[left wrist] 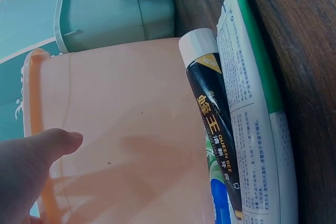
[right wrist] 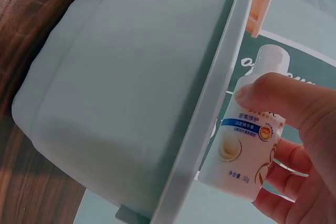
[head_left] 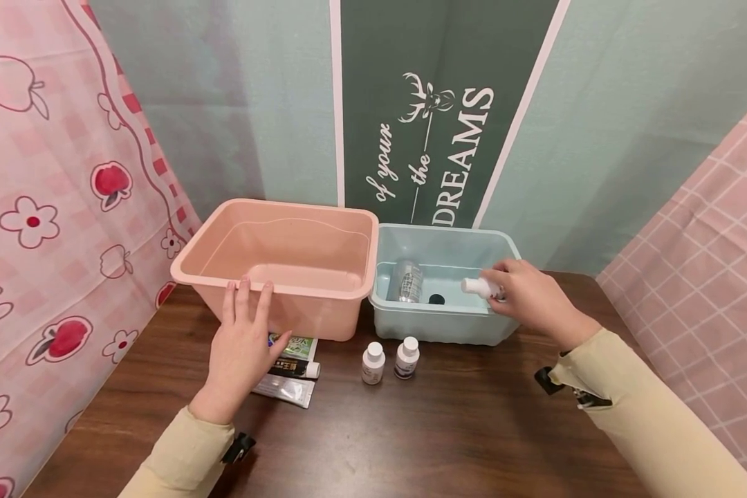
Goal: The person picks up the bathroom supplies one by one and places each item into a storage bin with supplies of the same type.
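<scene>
My right hand grips a small white bottle with a blue-banded label, over the near rim of the light blue bin. The thumb lies across its front, and the fingers curl behind. Inside that bin lie a clear, silvery bottle and a small dark round thing. On the near rim of the peach bin rests my left hand, fingers straight and thumb spread. Under it, partly hidden, lie a black toothpaste tube, a green packet and a silvery-white tube.
Two small white-capped bottles, a left one and a right one, stand on the wooden table before the bins. Patterned cloth hangs at the left, back and right. The bins stand side by side against the back cloth.
</scene>
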A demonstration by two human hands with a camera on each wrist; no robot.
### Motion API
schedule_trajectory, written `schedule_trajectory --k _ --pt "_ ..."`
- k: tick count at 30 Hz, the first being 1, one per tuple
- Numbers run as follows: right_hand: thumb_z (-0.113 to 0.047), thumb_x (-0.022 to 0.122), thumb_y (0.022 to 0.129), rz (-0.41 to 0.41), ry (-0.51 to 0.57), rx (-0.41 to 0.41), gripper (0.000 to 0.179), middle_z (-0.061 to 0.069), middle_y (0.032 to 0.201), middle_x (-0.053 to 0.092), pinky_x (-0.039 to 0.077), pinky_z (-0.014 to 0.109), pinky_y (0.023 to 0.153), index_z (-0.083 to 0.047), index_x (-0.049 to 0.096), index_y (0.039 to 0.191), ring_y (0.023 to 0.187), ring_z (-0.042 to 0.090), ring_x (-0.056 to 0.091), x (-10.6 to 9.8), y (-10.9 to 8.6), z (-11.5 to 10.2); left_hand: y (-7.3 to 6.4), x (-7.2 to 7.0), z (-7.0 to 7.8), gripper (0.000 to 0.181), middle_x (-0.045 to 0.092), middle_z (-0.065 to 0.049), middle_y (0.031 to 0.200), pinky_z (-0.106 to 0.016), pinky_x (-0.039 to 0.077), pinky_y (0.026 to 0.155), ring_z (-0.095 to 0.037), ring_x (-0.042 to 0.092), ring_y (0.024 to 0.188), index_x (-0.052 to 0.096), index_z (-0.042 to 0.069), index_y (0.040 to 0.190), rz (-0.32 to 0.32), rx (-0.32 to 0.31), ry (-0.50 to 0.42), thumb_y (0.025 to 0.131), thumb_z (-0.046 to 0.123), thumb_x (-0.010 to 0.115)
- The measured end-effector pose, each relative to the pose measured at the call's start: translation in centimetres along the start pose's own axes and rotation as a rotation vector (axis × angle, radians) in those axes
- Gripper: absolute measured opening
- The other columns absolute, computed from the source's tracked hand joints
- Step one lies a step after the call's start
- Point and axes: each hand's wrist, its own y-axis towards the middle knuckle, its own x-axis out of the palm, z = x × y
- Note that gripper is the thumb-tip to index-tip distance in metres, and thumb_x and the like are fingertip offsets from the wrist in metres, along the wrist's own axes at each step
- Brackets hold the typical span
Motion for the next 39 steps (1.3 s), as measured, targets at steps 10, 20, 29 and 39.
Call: schedule_trajectory --k 10,20,29,39 --pt "-0.011 0.073 0.071 -0.051 0.010 -0.022 0.033 0.011 0.090 0.059 0.048 0.039 0.059 -0.006 0.067 0.103 0.073 0.025 0.057 -0.1 0.7 0.3 0.0 0.0 0.0 0.087 0.033 -0.035 0.136 -0.058 0.048 0.073 -0.052 0.026 0.127 0.043 -0.001 0.134 0.007 0.003 -0.002 0.064 0.033 0.082" --pt "-0.007 0.073 0.068 -0.098 0.045 -0.073 0.032 0.011 0.088 0.059 0.047 0.037 0.057 -0.005 0.068 0.100 0.069 0.022 0.056 -0.3 1.5 0.5 0.0 0.0 -0.1 0.087 0.031 -0.035 0.136 -0.058 0.049 0.071 -0.052 0.025 0.128 0.042 0.000 0.135 0.002 0.000 0.001 0.065 0.034 0.081" --pt "-0.009 0.074 0.070 -0.177 0.022 -0.038 0.038 0.013 0.090 0.059 0.048 0.039 0.058 -0.002 0.068 0.107 0.072 0.025 0.057 -0.6 2.4 0.8 0.0 -0.1 0.0 0.087 0.032 -0.035 0.136 -0.058 0.049 0.070 -0.051 0.025 0.128 0.042 0.000 0.135 -0.005 -0.001 0.000 0.065 0.033 0.082" --pt "-0.009 0.073 0.071 -0.223 0.054 -0.016 0.034 0.010 0.087 0.057 0.046 0.038 0.057 -0.005 0.069 0.104 0.069 0.022 0.054 -0.8 3.4 1.5 0.0 -0.1 0.1 0.087 0.030 -0.035 0.136 -0.057 0.049 0.071 -0.052 0.026 0.127 0.042 -0.001 0.135 -0.005 0.002 0.003 0.064 0.034 0.082"
